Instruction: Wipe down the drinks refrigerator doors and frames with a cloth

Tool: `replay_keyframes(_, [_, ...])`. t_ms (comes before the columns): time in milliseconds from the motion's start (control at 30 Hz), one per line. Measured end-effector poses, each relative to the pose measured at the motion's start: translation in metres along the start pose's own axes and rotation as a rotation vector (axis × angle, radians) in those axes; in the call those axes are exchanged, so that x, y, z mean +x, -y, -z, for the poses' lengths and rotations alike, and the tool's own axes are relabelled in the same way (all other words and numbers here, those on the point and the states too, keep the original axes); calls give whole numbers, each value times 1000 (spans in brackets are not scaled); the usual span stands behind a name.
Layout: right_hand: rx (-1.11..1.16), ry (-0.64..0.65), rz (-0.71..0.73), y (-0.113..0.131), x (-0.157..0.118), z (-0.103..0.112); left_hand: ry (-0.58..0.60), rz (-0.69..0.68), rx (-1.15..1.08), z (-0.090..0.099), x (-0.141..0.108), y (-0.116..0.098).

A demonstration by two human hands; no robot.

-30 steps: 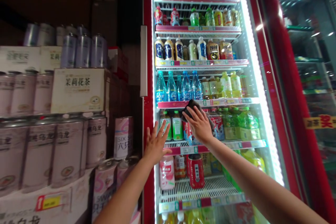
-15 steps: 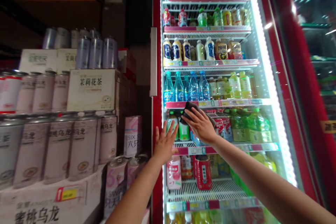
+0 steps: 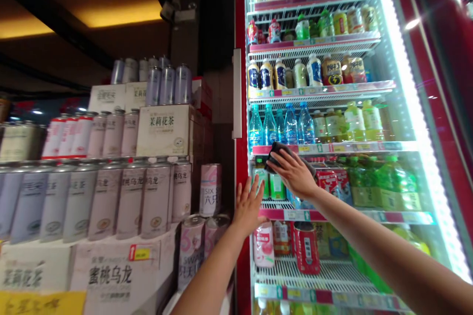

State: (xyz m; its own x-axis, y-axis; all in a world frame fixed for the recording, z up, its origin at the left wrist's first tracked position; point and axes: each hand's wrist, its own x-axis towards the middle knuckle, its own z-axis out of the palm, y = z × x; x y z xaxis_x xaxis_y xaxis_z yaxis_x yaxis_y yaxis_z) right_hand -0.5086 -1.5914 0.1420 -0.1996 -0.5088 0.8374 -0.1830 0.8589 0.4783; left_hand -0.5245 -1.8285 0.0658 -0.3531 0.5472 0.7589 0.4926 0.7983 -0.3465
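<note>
A lit drinks cooler with a red frame point(image 3: 242, 167) stands ahead, its glass front facing me. My right hand point(image 3: 293, 172) presses a dark cloth point(image 3: 280, 150) flat to the glass, just below the shelf of blue bottles point(image 3: 290, 124). To its left, my left hand point(image 3: 250, 204) has its fingers spread and rests at the glass's left edge, by the red frame, with nothing in it. Behind the glass, a red can point(image 3: 306, 247) and a pink-labelled bottle point(image 3: 263, 244) stand on the shelf below my hands.
At the left, tall cans point(image 3: 121, 197) stand on stacked white cartons point(image 3: 162, 130). Pink-lettered cans point(image 3: 192, 243) are beside the cooler's left edge. A white vertical handle point(image 3: 237, 93) is on the red frame. Bright light strips line the cooler's right side.
The view has turned left, so the cooler and both hands appear farther right and more cans show at the left. Against the cooler, the hands and cloth have hardly moved.
</note>
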Motion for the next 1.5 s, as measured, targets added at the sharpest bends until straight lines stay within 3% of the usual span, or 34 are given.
replay_keyframes(67, [45, 68, 227, 2, -3, 2, -1, 6, -2, 1, -16, 9])
replay_keyframes(133, [55, 95, 310, -3, 4, 4, 6, 30, 14, 3, -30, 18])
replay_keyframes(233, [32, 59, 172, -2, 38, 2, 40, 47, 46, 4, -42, 26])
replay_keyframes(367, [21, -32, -83, 31, 72, -10, 64, 54, 58, 2, -44, 27])
replay_keyframes(467, [51, -11, 103, 52, 69, -19, 44, 57, 57, -2, -46, 26])
replay_keyframes(567, [76, 46, 313, 51, 75, -19, 24, 61, 47, -6, -50, 26])
replay_keyframes(633, [65, 51, 261, 47, 94, -16, 21, 69, 39, -7, -51, 26])
replay_keyframes(733, [39, 26, 72, 50, 116, -14, 22, 73, 30, -8, -51, 26])
replay_keyframes(800, [48, 23, 60, 59, 113, -18, 20, 70, 28, -9, -52, 25])
replay_keyframes(900, [96, 65, 252, 68, 88, -23, 3, 92, 34, -12, -56, 23])
replay_keyframes(1000, [110, 129, 404, 61, 78, -20, -4, 91, 51, -12, -63, 21])
replay_keyframes(1100, [83, 127, 306, 55, 88, -15, -8, 108, 76, -6, -69, 19])
replay_keyframes(1200, [79, 67, 160, 70, 78, -18, -35, 165, 84, 5, -72, 17])
replay_keyframes(1300, [129, 52, 268, 93, 39, -28, -53, 207, 90, 16, -76, 15])
replay_keyframes(1400, [178, 74, 483, 94, 16, -33, -54, 193, 90, 23, -77, 16])
replay_keyframes(1433, [178, 79, 493, 88, 17, -32, -54, 183, 90, 25, -76, 16])
replay_keyframes(1500, [152, 72, 379, 72, 30, -27, -54, 171, 95, 26, -72, 16])
